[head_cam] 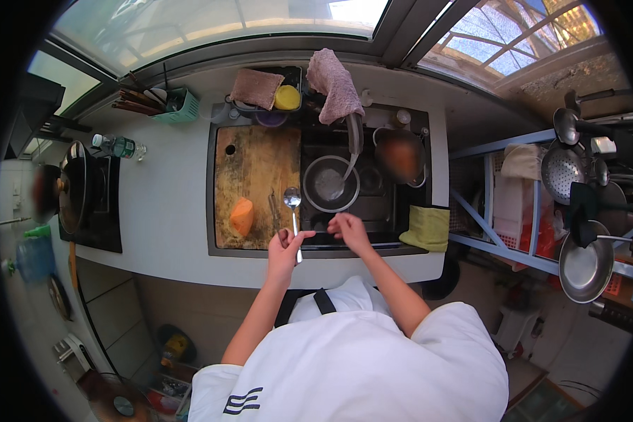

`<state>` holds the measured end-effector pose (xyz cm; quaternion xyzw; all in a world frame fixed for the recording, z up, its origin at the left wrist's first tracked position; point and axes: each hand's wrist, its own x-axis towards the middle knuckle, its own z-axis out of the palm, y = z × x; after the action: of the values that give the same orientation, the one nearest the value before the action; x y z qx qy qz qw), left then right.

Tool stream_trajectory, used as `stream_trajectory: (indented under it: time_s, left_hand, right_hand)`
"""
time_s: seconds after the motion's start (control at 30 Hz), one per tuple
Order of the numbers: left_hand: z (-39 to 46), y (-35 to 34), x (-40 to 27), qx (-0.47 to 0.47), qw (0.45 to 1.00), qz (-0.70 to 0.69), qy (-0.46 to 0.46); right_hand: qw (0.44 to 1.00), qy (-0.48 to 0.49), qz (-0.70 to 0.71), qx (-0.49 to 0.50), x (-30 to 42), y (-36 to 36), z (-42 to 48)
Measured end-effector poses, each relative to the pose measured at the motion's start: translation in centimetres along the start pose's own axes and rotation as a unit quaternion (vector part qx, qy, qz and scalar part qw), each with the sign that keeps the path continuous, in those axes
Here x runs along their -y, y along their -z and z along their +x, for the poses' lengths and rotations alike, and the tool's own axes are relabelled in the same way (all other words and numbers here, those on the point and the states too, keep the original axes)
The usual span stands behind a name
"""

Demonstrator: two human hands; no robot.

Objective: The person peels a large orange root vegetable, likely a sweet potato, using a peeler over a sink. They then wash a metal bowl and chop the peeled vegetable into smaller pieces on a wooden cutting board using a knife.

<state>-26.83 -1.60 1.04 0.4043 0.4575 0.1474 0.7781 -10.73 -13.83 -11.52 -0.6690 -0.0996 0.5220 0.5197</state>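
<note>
My left hand (284, 252) holds a metal spoon (293, 211) by its handle, with the bowl pointing away from me over the right edge of a wooden cutting board (258, 169). The left index finger points right. My right hand (349, 232) is at the sink's front edge, fingers loosely curled; nothing shows in it. On the board lies a chunk of orange-fleshed vegetable (241, 216). Beyond my right hand, a metal bowl (312, 200) sits in the dark sink (374, 208), and water runs into it from the faucet (354, 132).
A pink cloth (337, 87) hangs over the faucet. Right of the bowl is a pot (401, 155) with blurred reddish contents. A yellow-green cloth (426, 228) drapes over the counter's front right. To the left stand a plastic bottle (120, 146) and a lidded pan (74, 187) on a cooktop.
</note>
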Motion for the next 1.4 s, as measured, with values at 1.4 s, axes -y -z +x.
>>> stream_trajectory:
  time_s: [1.4]
  left_hand:
    - [12.7,25.8,-29.4,-0.463,0.672,0.029,-0.577]
  right_hand:
    - [0.934,0.233,-0.271,0.015,13.6,-17.8,-6.7]
